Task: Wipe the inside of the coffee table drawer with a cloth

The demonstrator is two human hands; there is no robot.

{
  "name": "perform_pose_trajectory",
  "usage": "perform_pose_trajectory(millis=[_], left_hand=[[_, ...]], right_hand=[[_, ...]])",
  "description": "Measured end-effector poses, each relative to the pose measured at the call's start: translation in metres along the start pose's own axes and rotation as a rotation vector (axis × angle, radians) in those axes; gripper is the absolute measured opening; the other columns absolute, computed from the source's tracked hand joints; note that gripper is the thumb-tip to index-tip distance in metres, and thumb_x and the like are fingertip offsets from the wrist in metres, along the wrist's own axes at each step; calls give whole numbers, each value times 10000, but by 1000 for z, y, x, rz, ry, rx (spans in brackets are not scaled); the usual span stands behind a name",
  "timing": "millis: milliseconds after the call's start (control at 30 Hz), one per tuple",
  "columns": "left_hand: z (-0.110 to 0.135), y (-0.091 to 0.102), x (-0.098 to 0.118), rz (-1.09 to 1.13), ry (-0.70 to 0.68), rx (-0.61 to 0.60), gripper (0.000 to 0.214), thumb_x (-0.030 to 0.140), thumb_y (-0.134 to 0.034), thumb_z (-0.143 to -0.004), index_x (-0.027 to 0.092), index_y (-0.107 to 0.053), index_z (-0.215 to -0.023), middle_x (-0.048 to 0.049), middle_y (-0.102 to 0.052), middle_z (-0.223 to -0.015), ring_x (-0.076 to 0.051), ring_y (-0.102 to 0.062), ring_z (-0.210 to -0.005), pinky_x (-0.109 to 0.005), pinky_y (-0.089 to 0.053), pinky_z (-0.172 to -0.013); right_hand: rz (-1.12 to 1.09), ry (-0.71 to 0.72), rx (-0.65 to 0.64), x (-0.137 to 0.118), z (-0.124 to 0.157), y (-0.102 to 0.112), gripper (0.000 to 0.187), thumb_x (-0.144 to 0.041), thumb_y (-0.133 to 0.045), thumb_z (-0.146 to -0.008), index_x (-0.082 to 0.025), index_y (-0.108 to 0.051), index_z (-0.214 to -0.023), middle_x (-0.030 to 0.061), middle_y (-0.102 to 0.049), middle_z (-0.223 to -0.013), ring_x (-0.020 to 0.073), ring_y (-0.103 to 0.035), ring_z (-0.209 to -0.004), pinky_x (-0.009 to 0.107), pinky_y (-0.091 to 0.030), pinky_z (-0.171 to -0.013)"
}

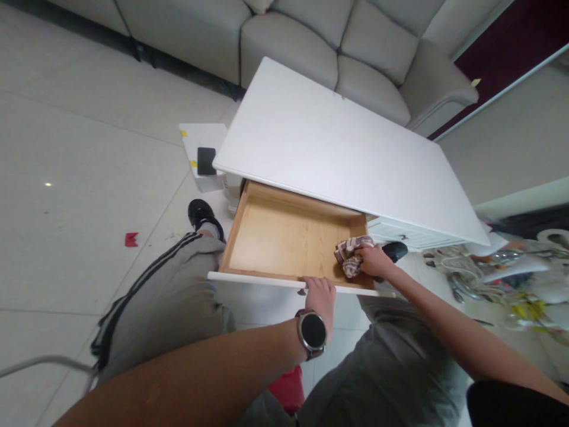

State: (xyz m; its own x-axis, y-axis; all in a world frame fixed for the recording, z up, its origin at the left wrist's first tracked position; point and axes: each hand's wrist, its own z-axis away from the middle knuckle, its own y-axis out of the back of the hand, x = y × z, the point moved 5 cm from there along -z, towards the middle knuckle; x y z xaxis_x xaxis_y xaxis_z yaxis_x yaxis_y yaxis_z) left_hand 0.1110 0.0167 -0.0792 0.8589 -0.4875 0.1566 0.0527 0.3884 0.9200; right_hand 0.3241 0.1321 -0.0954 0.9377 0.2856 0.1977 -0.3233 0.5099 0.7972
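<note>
A wooden drawer [275,234] stands pulled out from under a white table [329,142]. My left hand [320,296], with a round watch on the wrist, grips the drawer's white front edge [249,279], fingers curled over it. My right hand [373,260] is closed on a crumpled brown-and-white patterned cloth [349,252] and presses it on the drawer's floor in the near right corner. The remaining wooden floor of the drawer is bare.
A grey sofa [338,41] stands behind the table. My knees in grey trousers [173,296] sit under the drawer, one black shoe [202,213] at the left. A small white box [202,151] lies left of the table. Cables and clutter [502,273] cover the floor at right.
</note>
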Motion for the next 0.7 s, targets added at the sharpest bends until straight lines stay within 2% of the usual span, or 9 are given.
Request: perform_pose_trajectory(millis=[67, 167, 233, 300, 400, 467, 567, 700], left_hand=[[0, 0, 0, 22, 5, 27, 503, 96, -458, -960, 169, -555, -1448, -193, -681, -1230, -353, -639, -1122, -600, -448, -958], [2, 2, -1, 34, -1, 71, 493, 93, -456, -956, 162, -562, -1433, -189, -688, -1186, -337, -641, -1091, -586, -448, -955], [3, 4, -3, 25, -13, 89, 490, 89, -445, -962, 146, -556, -1436, -193, -688, -1172, -330, -645, -1073, -573, -451, -947], [5, 5, -4, 11, -24, 92, 481, 89, -424, -974, 135, -553, -1434, -192, -690, -1160, -322, -647, -1055, -561, -456, -935], [7, 7, -5, -7, -31, 98, 466, 99, -407, -989, 138, -553, -1430, -183, -693, -1149, -310, -650, -1033, -554, -463, -924], [8, 8, -5, -17, -28, 100, 458, 106, -413, -993, 137, -556, -1427, -181, -695, -1141, -309, -653, -1031, -556, -467, -922], [7, 7, -4, -24, -17, 78, 450, 111, -419, -997, 135, -563, -1423, -179, -697, -1142, -314, -658, -1044, -560, -469, -928], [6, 7, -3, -7, -19, 53, 451, 113, -427, -991, 120, -566, -1420, -198, -690, -1153, -333, -657, -1060, -568, -464, -935]], right_hand=[[-229, -3, -68, 16, 15, 2, 433, -124, -519, -685, -171, -750, -1048, 104, -714, -1180, 265, -642, -1064, 352, -449, -964], [-547, -117, -117, 53, 27, 15, 431, -128, -504, -647, -160, -738, -1008, 41, -744, -894, 228, -676, -874, 274, -504, -777], [-617, -207, -20, 74, 24, 31, 434, -145, -507, -642, -147, -732, -1014, 30, -735, -836, 230, -672, -826, 274, -508, -732], [-575, -250, 150, 84, 16, 45, 493, -154, -518, -648, -142, -733, -1091, 51, -752, -968, 249, -674, -915, 292, -517, -807], [-393, -240, 332, 73, 0, 51, 612, -146, -530, -689, -132, -685, -1281, 120, -673, -1286, 282, -631, -1134, 326, -476, -995], [-258, -182, 341, 55, -9, 43, 620, -141, -533, -732, -135, -653, -1341, 144, -581, -1417, 283, -599, -1204, 329, -446, -1051], [-64, -101, 232, 28, -10, 26, 502, -156, -535, -780, -172, -709, -1251, 133, -575, -1422, 283, -628, -1137, 356, -451, -1034], [63, -20, 0, 2, 9, 9, 402, -174, -539, -767, -186, -762, -1102, 136, -698, -1212, 288, -677, -1010, 381, -480, -937]])
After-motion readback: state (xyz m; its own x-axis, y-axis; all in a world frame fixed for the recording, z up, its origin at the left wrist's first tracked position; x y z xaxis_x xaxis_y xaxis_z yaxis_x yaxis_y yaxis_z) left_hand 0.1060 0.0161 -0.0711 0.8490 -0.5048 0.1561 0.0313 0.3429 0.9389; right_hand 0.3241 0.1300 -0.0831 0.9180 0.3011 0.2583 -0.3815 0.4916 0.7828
